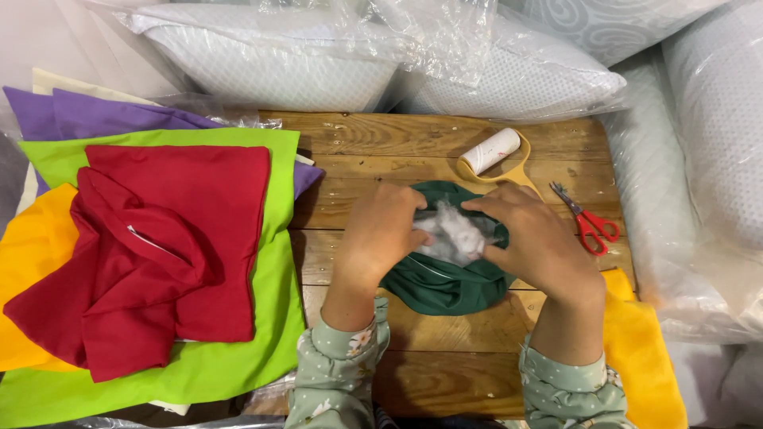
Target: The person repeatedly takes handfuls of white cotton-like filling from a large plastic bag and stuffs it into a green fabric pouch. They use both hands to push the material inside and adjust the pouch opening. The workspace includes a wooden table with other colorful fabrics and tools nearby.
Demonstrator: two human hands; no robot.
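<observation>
Both hands, left [380, 234] and right [534, 238], are pinching the mouth of a green cover [445, 278] (soft, light, likely floppy, best gripped at its rim) around white stuffing [455, 232], just before the lint roller [494, 152].

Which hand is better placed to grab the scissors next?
Right. The right hand grips the green cover on the side nearest the red-handled scissors, which lie just beyond it. The left hand sits on the far side of the white stuffing and would have to cross over.
</observation>
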